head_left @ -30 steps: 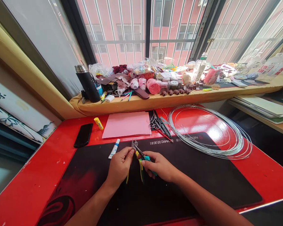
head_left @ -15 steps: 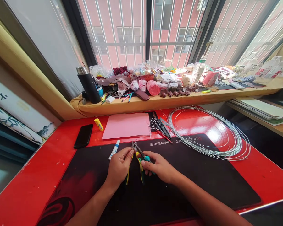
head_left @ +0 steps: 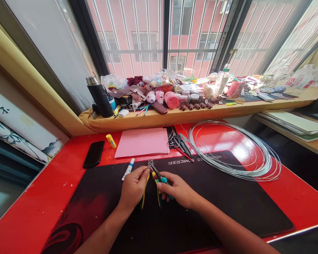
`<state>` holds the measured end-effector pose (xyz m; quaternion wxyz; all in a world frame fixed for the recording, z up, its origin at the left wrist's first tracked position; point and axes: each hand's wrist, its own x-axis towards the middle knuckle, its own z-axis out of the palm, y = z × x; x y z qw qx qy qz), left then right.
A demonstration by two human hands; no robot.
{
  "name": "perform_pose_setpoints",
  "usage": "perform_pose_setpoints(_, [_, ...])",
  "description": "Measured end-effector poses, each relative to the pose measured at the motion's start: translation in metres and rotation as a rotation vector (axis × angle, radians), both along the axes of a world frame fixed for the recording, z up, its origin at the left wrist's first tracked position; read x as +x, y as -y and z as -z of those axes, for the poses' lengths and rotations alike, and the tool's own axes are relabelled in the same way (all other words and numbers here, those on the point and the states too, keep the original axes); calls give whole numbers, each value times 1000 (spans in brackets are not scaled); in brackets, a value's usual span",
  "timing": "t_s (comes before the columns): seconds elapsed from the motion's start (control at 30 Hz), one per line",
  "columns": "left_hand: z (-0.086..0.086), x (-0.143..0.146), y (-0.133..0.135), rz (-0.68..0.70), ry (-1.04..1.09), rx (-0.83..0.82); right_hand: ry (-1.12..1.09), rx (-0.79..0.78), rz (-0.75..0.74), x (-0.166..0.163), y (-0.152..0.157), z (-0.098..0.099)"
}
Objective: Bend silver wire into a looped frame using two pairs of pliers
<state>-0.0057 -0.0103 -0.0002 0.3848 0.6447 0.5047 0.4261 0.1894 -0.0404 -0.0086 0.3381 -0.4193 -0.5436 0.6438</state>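
Right hand (head_left: 176, 188) closed on teal-handled pliers (head_left: 163, 180); left hand (head_left: 134, 185) pinching small wire piece (head_left: 151, 163) at plier tips, above black mat (head_left: 217, 201). Mat lettering (head_left: 184, 161), inverted: "SOMIC 硕美科". Tube (head_left: 128, 169) label: illegible.

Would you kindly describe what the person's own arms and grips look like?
The left forearm and right forearm show no sleeve, watch or bracelet. The left grip and right grip are human hands without gloves; no ring is visible on the fingers.
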Motion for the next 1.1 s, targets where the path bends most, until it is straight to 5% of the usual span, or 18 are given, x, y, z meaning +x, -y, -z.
perform_pose_setpoints(0.2, [3, -1, -3, 91, 202, -300, 14, 37, 9, 1, 1, -1])
perform_pose_setpoints(0.8, [6, 4, 3, 34, 88, -111, 20, 20, 28, -5, 2, -1])
perform_pose_setpoints(1.1, [4, 0, -7, -7, 472, -410, -44, -22, 63, -5, -1, -2])
